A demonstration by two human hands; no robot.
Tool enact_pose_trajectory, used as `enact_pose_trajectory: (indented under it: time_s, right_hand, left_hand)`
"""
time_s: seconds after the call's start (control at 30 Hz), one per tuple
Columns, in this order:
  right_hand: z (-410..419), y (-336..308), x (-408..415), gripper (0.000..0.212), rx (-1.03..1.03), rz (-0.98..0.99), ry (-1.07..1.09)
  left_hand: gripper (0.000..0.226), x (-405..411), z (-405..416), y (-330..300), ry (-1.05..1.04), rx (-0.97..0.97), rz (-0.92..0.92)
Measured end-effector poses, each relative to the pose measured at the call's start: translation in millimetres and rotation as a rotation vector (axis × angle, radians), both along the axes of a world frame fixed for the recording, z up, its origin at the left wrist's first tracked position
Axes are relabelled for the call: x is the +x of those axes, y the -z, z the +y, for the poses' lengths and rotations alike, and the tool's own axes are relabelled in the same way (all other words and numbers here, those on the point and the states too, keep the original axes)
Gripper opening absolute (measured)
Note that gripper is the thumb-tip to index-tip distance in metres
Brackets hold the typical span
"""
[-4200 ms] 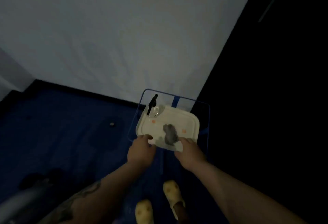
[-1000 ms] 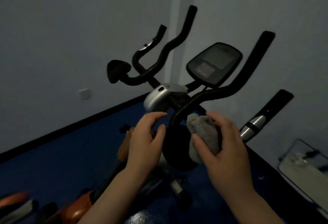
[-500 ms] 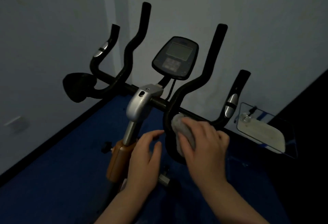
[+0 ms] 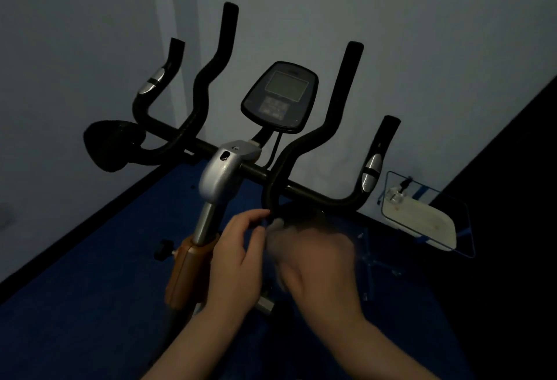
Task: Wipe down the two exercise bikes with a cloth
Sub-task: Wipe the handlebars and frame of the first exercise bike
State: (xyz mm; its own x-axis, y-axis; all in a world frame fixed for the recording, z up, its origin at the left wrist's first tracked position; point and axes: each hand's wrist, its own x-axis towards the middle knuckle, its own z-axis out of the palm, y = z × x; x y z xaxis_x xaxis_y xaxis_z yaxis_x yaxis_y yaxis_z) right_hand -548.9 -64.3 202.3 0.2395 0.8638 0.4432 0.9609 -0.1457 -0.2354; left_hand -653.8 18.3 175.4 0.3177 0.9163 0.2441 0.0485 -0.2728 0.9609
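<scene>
Right hand (image 4: 313, 262), blurred, clutches grey cloth (image 4: 275, 226) at black curved handlebar (image 4: 271, 196); left hand (image 4: 238, 253) half-open beside. Dim light: patches likely missed.

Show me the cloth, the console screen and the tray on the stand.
cloth (image 4: 275, 224): head view, the grey corner showing left of the blurred right hand.
console screen (image 4: 286, 87): head view, middle of the grey display.
tray (image 4: 422, 221): head view, its bare white surface.
</scene>
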Motion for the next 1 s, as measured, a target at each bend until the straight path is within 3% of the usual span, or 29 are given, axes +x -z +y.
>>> enact_pose_trajectory:
  time_s: [0.17,0.3,0.43,0.6,0.73,0.9,1.0]
  right_hand:
    - [8,-27,39,0.036,0.027,0.003,0.14]
    - [-8,-22,47,0.036,-0.067,0.058,0.053]
    - [-9,-34,64,0.024,0.043,0.195,0.023]
    - [-9,-20,48,0.028,0.066,0.415,0.027]
    - [-28,-18,49,0.027,0.081,0.32,-0.02]
    - [-12,-17,41,0.035,0.07,0.16,0.116]
    - [-29,-11,41,0.037,0.084,0.069,0.038]
  left_hand:
    - [0.029,14,-3,-10,0.016,0.054,0.03]
    - [0.033,26,-10,-17,0.033,0.113,0.077]
    - [0.033,28,-9,-14,0.011,0.128,0.114]
    - [0.045,37,-15,-8,0.009,0.162,0.178]
    - [0.057,31,-12,0,0.054,0.238,0.219]
    - [0.052,19,-4,3,0.031,0.326,0.262]
    - [0.049,10,-1,2,0.019,0.359,0.258]
